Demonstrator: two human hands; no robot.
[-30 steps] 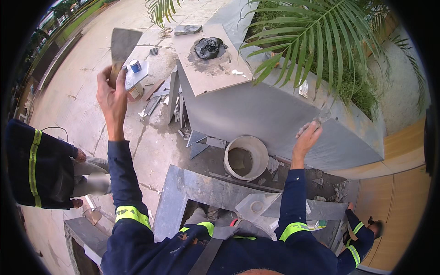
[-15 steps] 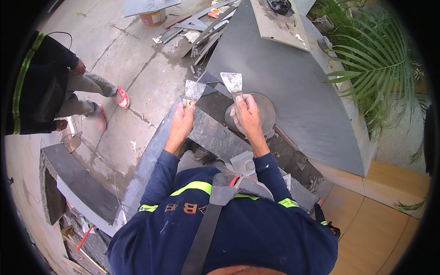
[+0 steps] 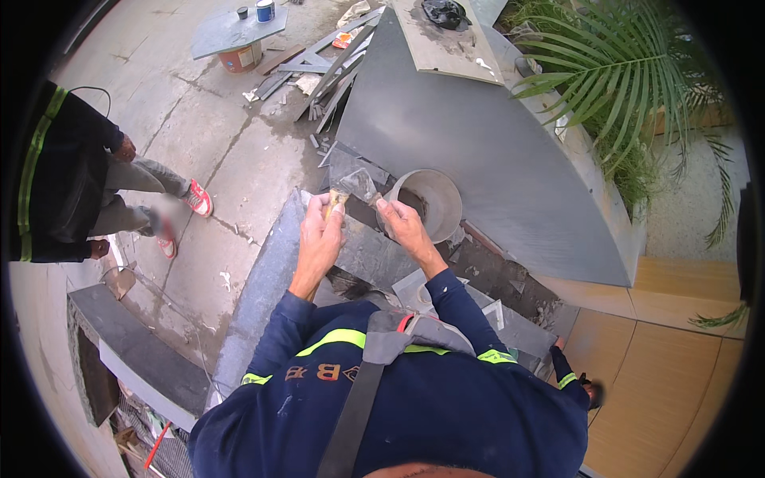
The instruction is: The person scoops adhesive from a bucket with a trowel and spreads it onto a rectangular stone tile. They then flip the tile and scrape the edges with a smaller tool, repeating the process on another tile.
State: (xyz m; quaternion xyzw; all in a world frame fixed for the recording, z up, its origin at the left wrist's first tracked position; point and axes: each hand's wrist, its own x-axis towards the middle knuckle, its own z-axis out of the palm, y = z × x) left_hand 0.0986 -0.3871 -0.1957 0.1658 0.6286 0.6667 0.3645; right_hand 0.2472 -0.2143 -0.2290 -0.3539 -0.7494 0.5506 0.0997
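Outdoor building site, stone slabs (image 3: 478, 159), mortar bucket (image 3: 434, 203), offcuts (image 3: 319, 72)

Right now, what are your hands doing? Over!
Left hand grips a scraper. Right hand pinches its blade's other side. Both above the bucket rim. A person crouches to the left, apart.

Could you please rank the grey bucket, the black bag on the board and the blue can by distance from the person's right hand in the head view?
From the right hand:
1. Grey bucket, just beyond the hand, to its right.
2. Black bag, far ahead on the board.
3. Blue can, far ahead left, on the round slab.
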